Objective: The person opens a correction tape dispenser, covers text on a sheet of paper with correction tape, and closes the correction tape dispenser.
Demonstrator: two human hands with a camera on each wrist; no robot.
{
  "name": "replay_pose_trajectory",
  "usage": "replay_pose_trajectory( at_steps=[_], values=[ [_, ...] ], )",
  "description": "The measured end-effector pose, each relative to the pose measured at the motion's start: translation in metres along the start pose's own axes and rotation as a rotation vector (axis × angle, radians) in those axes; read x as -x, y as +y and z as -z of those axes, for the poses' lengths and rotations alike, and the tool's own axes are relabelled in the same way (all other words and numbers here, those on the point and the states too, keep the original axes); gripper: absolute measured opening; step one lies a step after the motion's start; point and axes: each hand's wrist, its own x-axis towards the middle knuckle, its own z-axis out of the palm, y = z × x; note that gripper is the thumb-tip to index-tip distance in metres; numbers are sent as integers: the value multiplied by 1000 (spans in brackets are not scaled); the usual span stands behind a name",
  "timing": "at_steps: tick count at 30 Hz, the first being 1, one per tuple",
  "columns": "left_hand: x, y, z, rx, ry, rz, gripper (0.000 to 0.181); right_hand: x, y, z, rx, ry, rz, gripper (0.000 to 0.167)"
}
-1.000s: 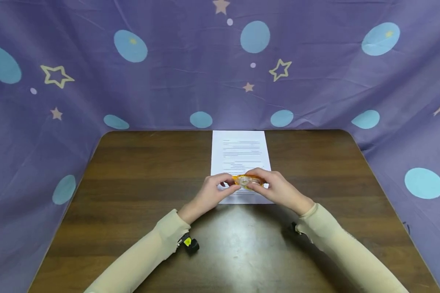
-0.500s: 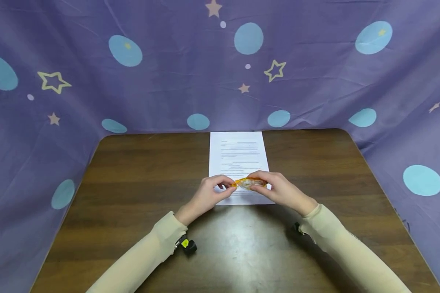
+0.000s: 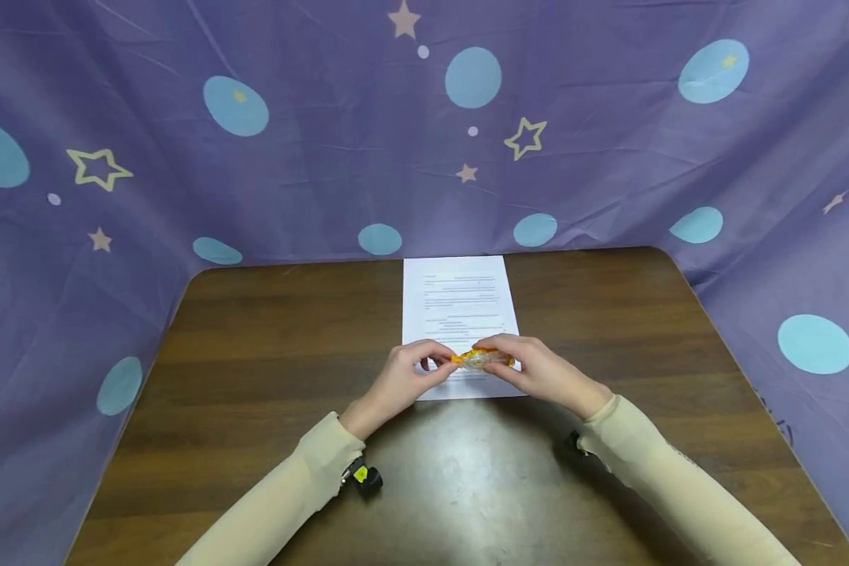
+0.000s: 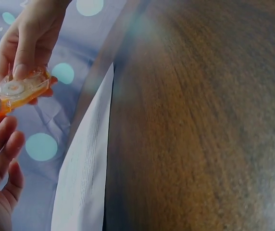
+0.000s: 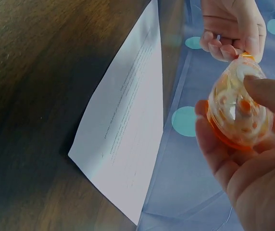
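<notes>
An orange and clear correction tape dispenser (image 3: 481,359) is held between both hands above a printed sheet of paper (image 3: 456,271). My right hand (image 3: 548,377) grips its wide body; in the right wrist view the thumb lies on the clear side of the dispenser (image 5: 233,113) and the fingers curl below it. My left hand (image 3: 403,381) pinches the narrow orange end between thumb and forefinger, its other fingers loosely curled. White reels show through the clear shell in the left wrist view. Whether the orange end is a cap or the tip is hidden by the fingers.
The sheet lies on a brown wooden table (image 3: 276,346), reaching its far edge. A purple curtain (image 3: 311,141) with stars and blue spots hangs behind and at both sides. A black wrist camera (image 3: 369,481) hangs under the left sleeve.
The dispenser has turned in the fingers, so its reels face the head camera less. My left fingers have shifted to its narrow orange end. The head view has moved slightly.
</notes>
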Motion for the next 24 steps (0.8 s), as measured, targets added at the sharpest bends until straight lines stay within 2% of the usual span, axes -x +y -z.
replay_pose_trajectory(
  at_steps=[5,12,19,24],
  values=[
    [-1,0,-2,-7,15,14,5,-5,0,-4,41,-1,45,35],
    [2,-4,-3,16,32,54,4,-10,-1,-8,105,-4,22,54],
    [4,-6,-2,30,38,107,4,-11,1,-11,182,4,20,47],
    [5,-8,1,18,10,123,5,-12,1,-6,234,17,33,46]
  ],
)
